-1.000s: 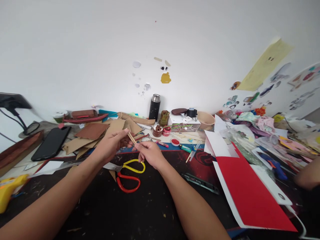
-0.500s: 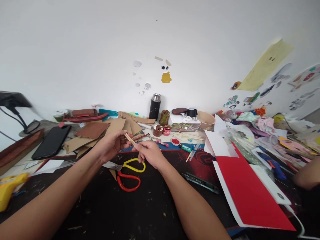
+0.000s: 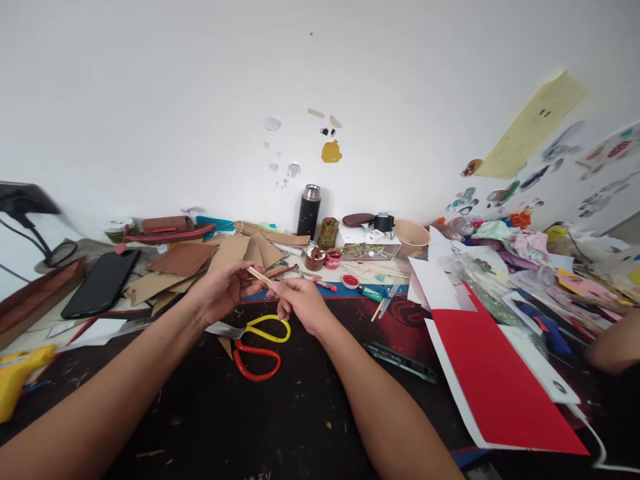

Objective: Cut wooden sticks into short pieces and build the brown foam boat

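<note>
A few short, thin wooden sticks (image 3: 260,275) are held between my two hands, above the dark mat. My left hand (image 3: 224,293) has its fingers curled around their upper left end. With thumb and fingers closed, my right hand (image 3: 305,305) pinches the lower right end. How many sticks there are I cannot tell, as the fingers cover part of them. Just below the hands lie scissors (image 3: 257,379) with one yellow and one red handle, their blades pointing left and partly under my left hand. A small brown scrap (image 3: 225,345) sits beside the blades.
A utility knife (image 3: 400,362) and red card (image 3: 505,373) lie to the right. Brown cardboard pieces (image 3: 185,259) and a black phone (image 3: 101,283) are on the left, near a yellow glue gun (image 3: 20,373). A flask (image 3: 309,213) stands by the wall. Another person's arm (image 3: 617,343) shows at far right.
The sticks look slightly more spread apart at their upper left end. Both hands stay in nearly the same place, and the view has shifted slightly.
</note>
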A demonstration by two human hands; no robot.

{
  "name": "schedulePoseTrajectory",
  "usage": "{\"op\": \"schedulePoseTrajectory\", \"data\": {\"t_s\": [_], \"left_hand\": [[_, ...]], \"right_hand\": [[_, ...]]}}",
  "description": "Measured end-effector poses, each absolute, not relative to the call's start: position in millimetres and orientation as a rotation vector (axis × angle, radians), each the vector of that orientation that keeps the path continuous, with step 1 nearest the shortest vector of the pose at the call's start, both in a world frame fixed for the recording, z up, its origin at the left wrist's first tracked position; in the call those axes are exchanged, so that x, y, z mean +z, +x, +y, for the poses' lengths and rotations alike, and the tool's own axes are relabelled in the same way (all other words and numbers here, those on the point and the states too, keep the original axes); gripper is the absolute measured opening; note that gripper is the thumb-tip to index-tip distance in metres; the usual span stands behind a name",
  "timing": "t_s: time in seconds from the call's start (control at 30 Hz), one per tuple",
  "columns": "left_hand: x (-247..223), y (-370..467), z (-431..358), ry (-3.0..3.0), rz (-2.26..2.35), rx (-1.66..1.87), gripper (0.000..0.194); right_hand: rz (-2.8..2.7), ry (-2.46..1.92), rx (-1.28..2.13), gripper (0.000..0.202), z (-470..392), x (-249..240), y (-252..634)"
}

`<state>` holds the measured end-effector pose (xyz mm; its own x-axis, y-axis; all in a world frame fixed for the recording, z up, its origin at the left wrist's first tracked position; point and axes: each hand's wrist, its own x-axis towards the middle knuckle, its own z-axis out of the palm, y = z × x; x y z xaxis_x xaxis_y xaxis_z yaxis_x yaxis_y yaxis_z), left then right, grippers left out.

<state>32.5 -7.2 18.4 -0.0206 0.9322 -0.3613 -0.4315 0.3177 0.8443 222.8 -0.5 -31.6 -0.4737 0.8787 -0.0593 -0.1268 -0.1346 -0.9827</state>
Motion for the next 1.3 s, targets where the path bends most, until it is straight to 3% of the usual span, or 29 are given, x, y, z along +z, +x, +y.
{"op": "schedulePoseTrajectory", "data": {"t_s": [0.47, 0.7, 0.87, 1.03, 1.3], "left_hand": [[16, 26, -7, 0.743, 1.183, 1.093, 0.015], [30, 5, -10, 1.521, 1.365, 0.901, 0.040], [32, 7, -17, 1.985, 1.465, 0.779, 0.030], [28, 17, -20, 1.979, 1.506, 0.700, 0.023], [25, -1, -8, 1.822, 1.505, 0.765, 0.042]], "right_hand": [[-1.379, -0.939, 1.671, 0.042, 1, -34, 222], [-1.473, -0.980, 1.586, 0.040, 5, -38, 224], [-1.595, -1.083, 1.466, 0.036, 5, -43, 224], [-1.684, -1.120, 1.402, 0.038, 2, -43, 224], [-1.435, -1.004, 1.485, 0.046, 9, -37, 230]]}}
